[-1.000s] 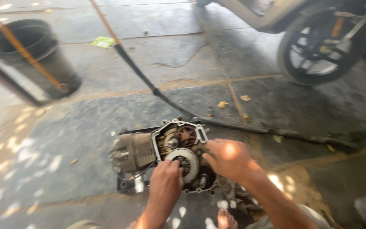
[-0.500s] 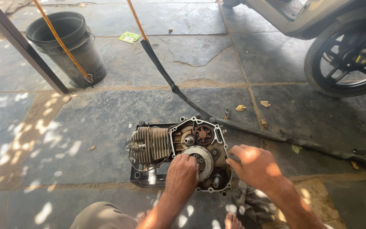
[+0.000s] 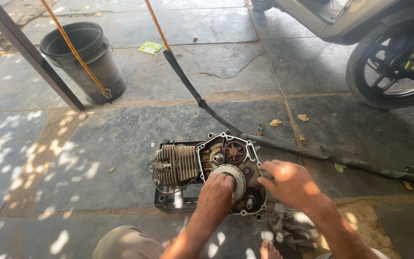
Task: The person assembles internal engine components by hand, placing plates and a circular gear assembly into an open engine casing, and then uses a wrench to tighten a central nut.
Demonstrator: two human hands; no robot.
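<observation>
A small motorcycle engine (image 3: 178, 165) with a finned cylinder lies on the stone floor with its side cover off. An orange-tinted gear (image 3: 234, 152) and a round clutch plate (image 3: 235, 175) show inside the open case. My left hand (image 3: 216, 194) rests on the clutch plate with its fingers curled over it. My right hand (image 3: 288, 184) presses against the right edge of the engine case, fingers bent. Whether either hand grips a tool I cannot tell.
A black bucket (image 3: 87, 60) stands at the back left beside a slanted metal bar (image 3: 29, 52). A flat black rubber strip (image 3: 312, 153) runs across the floor behind the engine. A scooter wheel (image 3: 394, 67) is at the back right. A rag (image 3: 291, 225) lies by my foot.
The view has swung and steadied so the engine sits lower centre. My left hand has stayed on the clutch plate and my right hand on the case edge.
</observation>
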